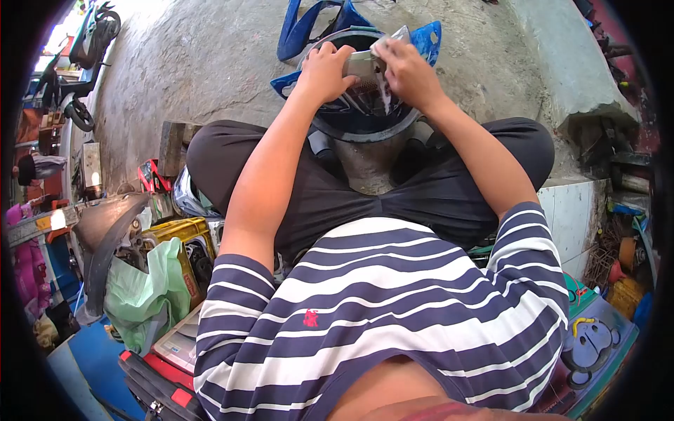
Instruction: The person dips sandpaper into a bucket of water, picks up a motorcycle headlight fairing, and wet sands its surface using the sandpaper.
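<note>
A round black basin (372, 133) with dark water stands between the knees. Over it my left hand (327, 73) grips a clear, shiny part (361, 64) by its left side, fingers on top and thumb beneath. My right hand (409, 71) is curled around a pale, crumpled cloth or sheet (380, 48) pressed against the part's upper right side. Blue plastic panels (302, 29) lie on the concrete behind the basin, and another blue piece (427, 42) shows beyond my right hand. What lies inside the basin is partly hidden by both hands.
At left are a green plastic bag (151, 291), a yellow crate (184, 231) and a red and black toolbox (158, 386). A motorbike (88, 49) stands at the far upper left. On the right are a tiled ledge (572, 217) and a cluttered tray (597, 344).
</note>
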`<move>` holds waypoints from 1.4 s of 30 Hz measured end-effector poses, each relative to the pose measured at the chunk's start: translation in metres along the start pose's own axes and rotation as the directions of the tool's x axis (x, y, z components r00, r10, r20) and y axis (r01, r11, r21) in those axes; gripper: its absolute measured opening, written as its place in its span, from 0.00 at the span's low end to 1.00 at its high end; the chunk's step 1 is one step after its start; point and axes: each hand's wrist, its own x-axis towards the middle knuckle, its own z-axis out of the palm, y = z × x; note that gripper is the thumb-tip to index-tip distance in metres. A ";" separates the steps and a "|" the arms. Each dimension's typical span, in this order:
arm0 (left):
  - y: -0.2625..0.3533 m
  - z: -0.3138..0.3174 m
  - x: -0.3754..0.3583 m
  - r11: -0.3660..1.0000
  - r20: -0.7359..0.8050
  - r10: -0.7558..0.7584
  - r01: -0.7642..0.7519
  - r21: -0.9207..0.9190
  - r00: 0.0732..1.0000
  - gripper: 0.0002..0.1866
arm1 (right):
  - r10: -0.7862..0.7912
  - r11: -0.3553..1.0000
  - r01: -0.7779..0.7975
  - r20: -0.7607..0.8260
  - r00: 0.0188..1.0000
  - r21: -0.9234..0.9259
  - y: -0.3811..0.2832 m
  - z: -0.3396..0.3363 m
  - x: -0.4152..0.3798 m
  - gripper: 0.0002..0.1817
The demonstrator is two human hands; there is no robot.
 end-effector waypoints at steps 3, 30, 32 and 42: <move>-0.002 0.002 0.001 1.000 0.002 0.009 -0.009 -0.014 1.000 0.33 | 0.186 0.981 -0.190 -0.109 0.976 -0.025 0.031 -0.005 0.011 0.26; -0.029 -0.010 0.003 0.963 0.180 -0.223 0.246 -0.114 0.958 0.49 | 0.234 0.968 -0.225 -0.081 0.969 0.111 0.013 -0.004 0.010 0.25; -0.028 -0.010 0.006 0.960 0.195 -0.237 0.261 -0.103 0.952 0.50 | 0.161 0.984 -0.156 -0.059 0.985 0.081 -0.008 0.002 0.006 0.25; -0.024 -0.008 0.003 0.958 0.177 -0.272 0.284 -0.047 0.946 0.57 | 0.185 0.981 -0.181 -0.061 0.981 0.067 0.014 -0.004 0.013 0.24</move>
